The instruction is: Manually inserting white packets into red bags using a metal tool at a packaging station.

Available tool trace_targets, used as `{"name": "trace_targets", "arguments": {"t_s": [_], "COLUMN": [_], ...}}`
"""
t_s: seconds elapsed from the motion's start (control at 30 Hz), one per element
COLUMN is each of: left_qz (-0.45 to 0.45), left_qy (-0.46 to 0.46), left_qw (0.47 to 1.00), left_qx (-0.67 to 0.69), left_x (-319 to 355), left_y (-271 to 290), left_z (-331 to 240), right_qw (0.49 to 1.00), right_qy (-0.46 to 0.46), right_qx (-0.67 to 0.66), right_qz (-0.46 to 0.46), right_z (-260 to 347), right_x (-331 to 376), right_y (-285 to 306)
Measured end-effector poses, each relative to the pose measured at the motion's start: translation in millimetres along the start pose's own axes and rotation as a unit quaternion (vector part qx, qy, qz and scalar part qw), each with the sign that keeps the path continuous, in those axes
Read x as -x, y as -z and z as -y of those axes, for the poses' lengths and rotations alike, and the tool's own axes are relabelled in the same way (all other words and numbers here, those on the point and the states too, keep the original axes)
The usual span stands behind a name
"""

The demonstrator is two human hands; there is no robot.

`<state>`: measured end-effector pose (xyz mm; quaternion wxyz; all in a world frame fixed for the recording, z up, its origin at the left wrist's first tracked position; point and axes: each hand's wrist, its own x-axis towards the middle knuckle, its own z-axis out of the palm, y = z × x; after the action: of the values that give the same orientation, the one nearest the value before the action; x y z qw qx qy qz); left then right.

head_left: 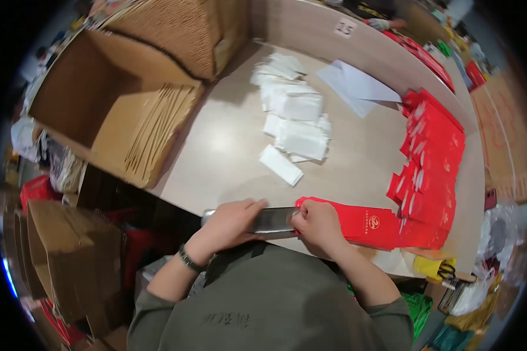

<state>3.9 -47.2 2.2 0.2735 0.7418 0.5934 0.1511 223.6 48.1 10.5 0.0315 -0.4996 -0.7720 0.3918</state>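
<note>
Left hand (231, 222) clasped around a grey metal bar (269, 220), seemingly a ruler. Right hand (317, 225) pinching the near end of a red paper bag (363, 225), flat at the table (228, 152) edge, beside white packets (295, 126).

Beyond the hand, white packets (295, 126) lie heaped on the tabletop (228, 152), red bags (433, 158) stacked to its right, an open cardboard box (111, 105) of brown envelopes far left.
</note>
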Motion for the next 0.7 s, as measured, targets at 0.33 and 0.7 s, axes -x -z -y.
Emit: {"name": "trace_targets", "arguments": {"t_s": [0.33,0.7], "left_qz": [-0.421,-0.237], "left_qy": [0.262,0.343], "left_qw": [0.865,0.908], "left_qx": [-0.083,-0.034], "left_x": [18,42], "left_y": [106,115], "left_z": [127,215], "right_qw": [0.956,0.943], "right_qy": [0.204,0.317], "right_qx": [0.172,0.097], "right_qz": [-0.124,0.001], "right_z": [-29,20], "right_x": [-79,-65], "right_y": [7,24]}}
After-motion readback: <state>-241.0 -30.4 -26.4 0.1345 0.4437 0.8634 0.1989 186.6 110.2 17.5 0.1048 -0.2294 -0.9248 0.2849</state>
